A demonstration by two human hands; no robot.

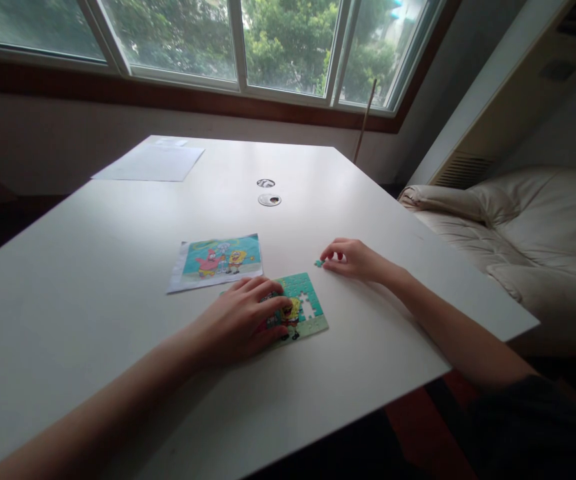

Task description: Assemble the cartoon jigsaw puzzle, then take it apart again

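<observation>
A small cartoon jigsaw puzzle point(313, 326) lies on the white table, with a gap of several pieces in its teal right part. My left hand point(248, 313) rests flat across the puzzle's left side, fingers spread, hiding much of the picture there. To the right of the puzzle, my right hand point(351, 259) pinches a teal puzzle piece point(319, 263) at its fingertips, close to the tabletop. Just beyond my left hand is a printed picture sheet point(218, 261) showing cartoon figures; its near edge almost meets the puzzle.
The white table point(88, 280) extends toward a window point(288, 47). A pale sheet point(151, 164) lies at its far left corner. Two round inserts, a nearer one point(269, 200) and a farther one point(266, 183), sit mid-table. A cream sofa point(543, 220) stands on the right.
</observation>
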